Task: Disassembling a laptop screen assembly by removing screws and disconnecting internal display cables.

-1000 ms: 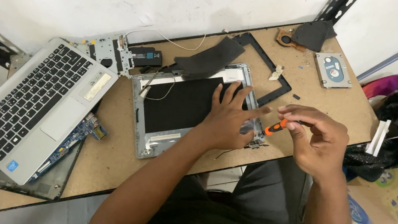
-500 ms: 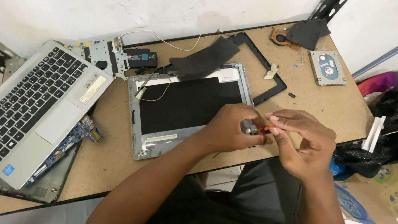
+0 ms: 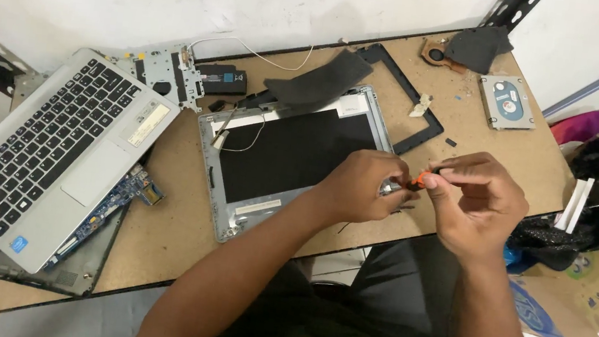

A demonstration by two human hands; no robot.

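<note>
At the far left of the counter (image 3: 176,245), a silver laptop keyboard deck (image 3: 50,153) lies tilted over a blue circuit board (image 3: 117,199), with a small blue sticker at its near corner. Right of it, the grey laptop lid shell (image 3: 286,155) lies open, a black panel inside and its black bezel (image 3: 414,106) already off, so the teardown looks well along; parts remain in the shell. At its right edge your left hand (image 3: 362,188) curls around a small metal piece, hard to identify. Your right hand (image 3: 478,202) pinches an orange-handled screwdriver (image 3: 418,180) against it. Farther right sit a hard drive (image 3: 505,102) with a pale label and a printed cardboard box (image 3: 580,298).
</note>
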